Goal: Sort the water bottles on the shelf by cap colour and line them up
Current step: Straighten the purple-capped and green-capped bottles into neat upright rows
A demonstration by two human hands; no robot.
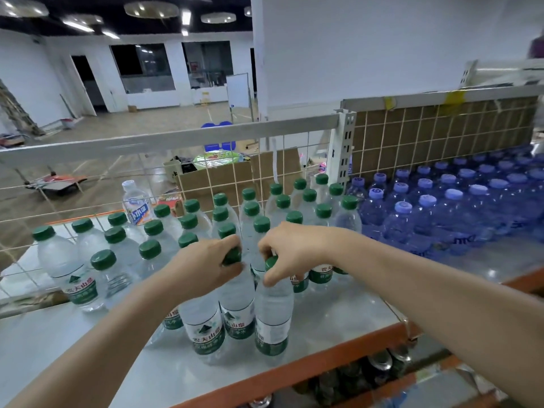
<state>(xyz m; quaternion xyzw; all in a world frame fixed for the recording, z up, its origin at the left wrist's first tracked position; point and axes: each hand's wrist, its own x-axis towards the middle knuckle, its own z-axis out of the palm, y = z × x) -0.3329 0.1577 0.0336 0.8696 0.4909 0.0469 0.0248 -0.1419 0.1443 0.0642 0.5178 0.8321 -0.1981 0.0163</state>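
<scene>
Both hands on green caps, front of the shelf (338, 313).
My left grip (206, 262) and right grip (290, 251) each curl round a bottle's cap; full bottles, heavy and slick, so I'd lift by the neck.

You had about twenty-eight green-capped bottles (59, 260) showing caps, counting one gripped in your left hand (203, 260) and one in your right hand (294, 248). There was one white-capped bottle (135, 204). The blue-capped bottles (403, 222) numbered over twenty; the far ones blurred beyond counting.
</scene>
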